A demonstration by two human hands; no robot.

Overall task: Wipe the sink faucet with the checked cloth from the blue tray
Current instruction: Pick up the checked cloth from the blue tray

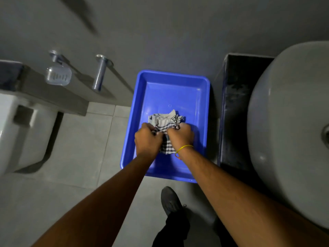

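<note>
A blue tray (142, 97) stands on the tiled floor against the wall. Over it, a white cloth with dark checks (164, 120) is bunched between both hands. My left hand (146, 139) grips its left side and my right hand (181, 136), with a yellow band at the wrist, grips its right side. Part of the cloth hangs down between the two hands. A round white sink basin (288, 122) fills the right edge, with a bit of metal fitting (326, 134) at the frame border; the faucet itself is not clearly in view.
A dark counter block (236, 111) stands between tray and basin. A toilet (21, 132) is at the left, with a soap dish (57, 75) and a chrome wall fitting (100, 73) above. My dark shoe (170, 200) is just below the tray.
</note>
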